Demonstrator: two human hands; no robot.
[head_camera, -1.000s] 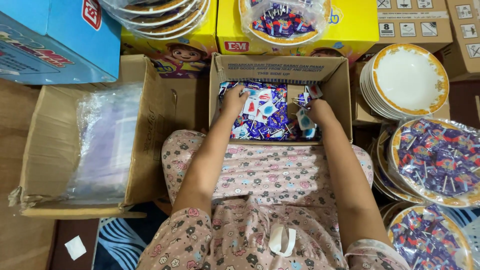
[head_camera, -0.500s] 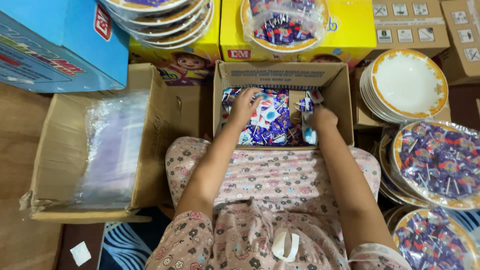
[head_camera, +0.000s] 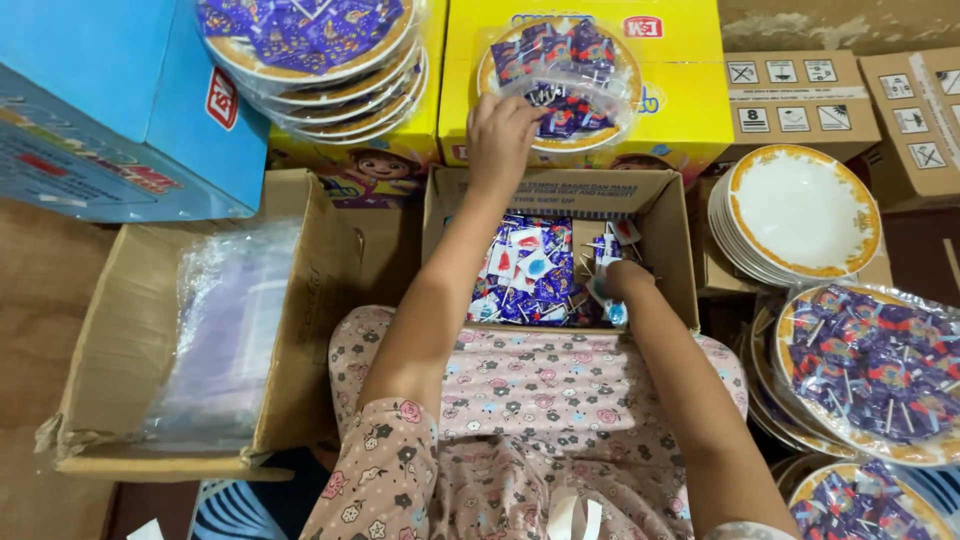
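Reaching up from the open brown cardboard box since a second ago, the left hand pinches the clear plastic bag around a gold-rimmed plate of blue-wrapped lollipops. The right hand rests curled among loose lollipops in the box, its hold unclear; tugging the bag could tip the plate.

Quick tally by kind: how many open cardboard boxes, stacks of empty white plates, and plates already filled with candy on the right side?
Open cardboard boxes: 2 (candy box, bag box)
Empty plate stacks: 1
Filled plates at right: 2 ()
Total: 5
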